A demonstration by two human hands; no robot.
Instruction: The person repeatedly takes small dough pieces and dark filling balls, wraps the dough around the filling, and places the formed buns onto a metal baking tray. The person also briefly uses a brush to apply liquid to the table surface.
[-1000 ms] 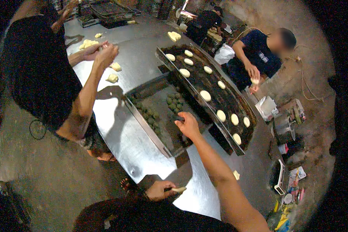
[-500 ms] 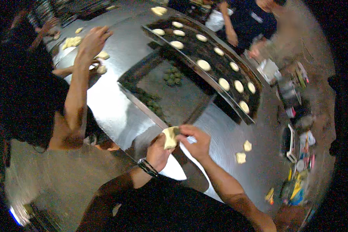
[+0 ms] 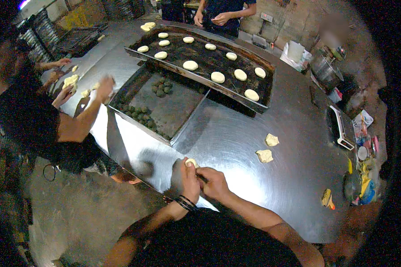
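My left hand (image 3: pixel 190 186), with dark bands on its wrist, is closed around a small piece of pale dough (image 3: pixel 191 163). Only the dough's upper part shows above the fingers. My right hand (image 3: pixel 213 183) presses against it from the right, fingers curled in; its fingertips and the dough's lower part are hidden. No dark filling can be made out in the dough now. To the right, two loose dough pieces (image 3: pixel 265 155) lie on the metal table (image 3: pixel 236 133). Beyond my hands is a tray (image 3: pixel 178 104) with several dark green balls.
A long dark baking tray (image 3: pixel 182 49) with several pale dough rounds overlaps the nearer tray's back edge. One co-worker (image 3: pixel 29 111) reaches over dough at left; another (image 3: pixel 227 18) stands at the back. A scale (image 3: pixel 341 129) and a yellow-orange tool (image 3: pixel 328 199) are at right.
The flat dough and the dark green ball at my right fingertips have given way to a compact dough piece between closed hands. The view has turned; the left co-worker's arm has come down.
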